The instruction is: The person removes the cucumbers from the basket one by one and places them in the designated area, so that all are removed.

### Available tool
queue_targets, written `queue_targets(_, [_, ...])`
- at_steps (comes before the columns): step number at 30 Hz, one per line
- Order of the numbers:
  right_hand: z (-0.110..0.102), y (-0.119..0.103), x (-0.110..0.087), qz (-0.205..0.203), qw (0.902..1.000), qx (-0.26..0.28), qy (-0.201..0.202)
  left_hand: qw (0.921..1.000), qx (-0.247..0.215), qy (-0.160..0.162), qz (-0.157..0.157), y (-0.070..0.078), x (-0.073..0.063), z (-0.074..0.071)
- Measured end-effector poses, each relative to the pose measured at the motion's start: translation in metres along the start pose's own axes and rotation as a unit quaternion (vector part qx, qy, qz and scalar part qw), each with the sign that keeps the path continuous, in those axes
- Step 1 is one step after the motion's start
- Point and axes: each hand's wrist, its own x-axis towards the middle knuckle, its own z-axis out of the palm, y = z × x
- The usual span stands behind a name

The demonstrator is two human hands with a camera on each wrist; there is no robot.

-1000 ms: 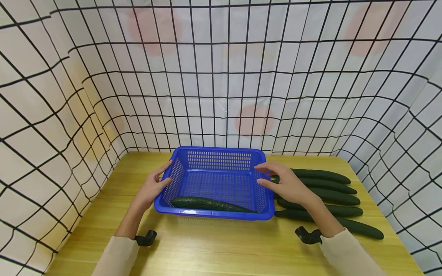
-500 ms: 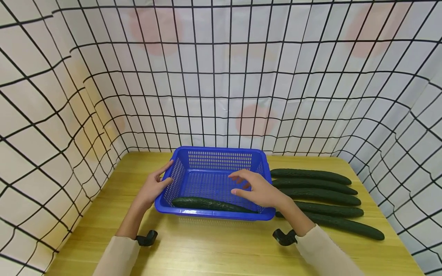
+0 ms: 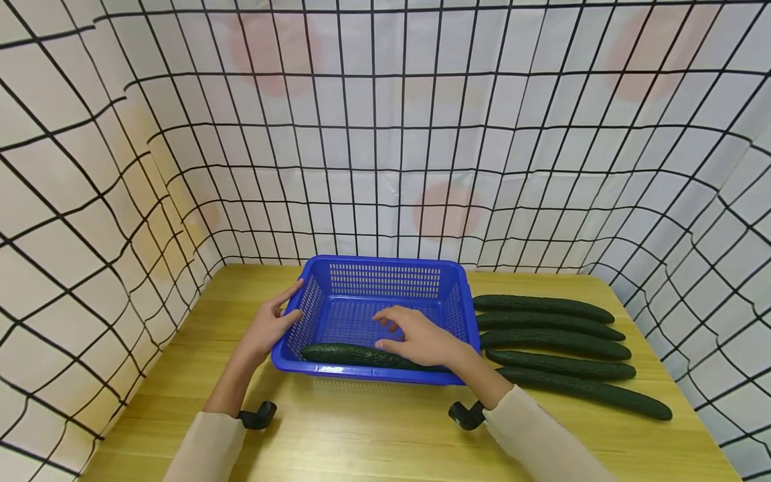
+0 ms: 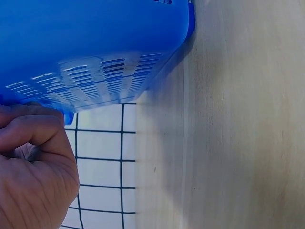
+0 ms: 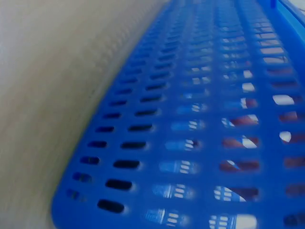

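Observation:
A blue plastic basket [image 3: 385, 261] with slotted walls stands on the wooden table. Along its near wall lies one dark green cucumber [image 3: 343, 354]. My left hand [image 3: 267, 328] grips the basket's left rim; in the left wrist view that hand [image 4: 38, 157] has its fingers bent at the rim. My right hand [image 3: 418, 338] reaches over the near right corner into the basket, thumb and fingers apart, just above the cucumber and hiding its right part. Nothing shows between its fingers. In the right wrist view the basket's wall [image 5: 176, 114] hides most of that hand.
Several more cucumbers [image 3: 554, 343] lie side by side on the table right of the basket. A black wire grid [image 3: 385, 167] with white sheeting behind it rises at the back and both sides. Each wrist carries a small black camera mount [image 3: 466, 416].
My right hand has moved left from the basket's right rim to above the cucumber inside. The left hand stays on the left rim.

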Motion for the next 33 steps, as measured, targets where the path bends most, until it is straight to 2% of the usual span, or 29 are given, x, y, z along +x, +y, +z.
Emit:
queue_targets(6, [0.005, -0.004, 0.011, -0.004, 0.9992, -0.037, -0.014, 1.0, -0.001, 0.002, 0.003, 0.0, -0.001, 0.0])
queue_targets(11, [0.012, -0.003, 0.018, 0.004, 0.9966, -0.061, -0.054, 1.0, 0.003, 0.0, 0.003, -0.001, 0.0, 0.001])
queue_targets(19, [0.019, 0.001, 0.02, 0.008, 0.9856, -0.129, -0.109, 1.0, -0.001, 0.004, 0.005, -0.003, 0.002, -0.001])
queue_targets(24, [0.023, 0.002, 0.02, 0.02, 0.9801, -0.146, -0.133, 0.9999, -0.011, 0.003, 0.001, -0.005, 0.001, 0.0])
queue_targets(28, [0.02, 0.0, 0.019, 0.026, 0.9787, -0.153, -0.134, 0.9999, -0.011, 0.003, 0.0, -0.006, 0.001, 0.0])
queue_targets(33, [0.014, -0.001, 0.015, 0.038, 0.9843, -0.138, -0.104, 1.0, -0.009, 0.002, 0.003, -0.005, 0.002, 0.0])
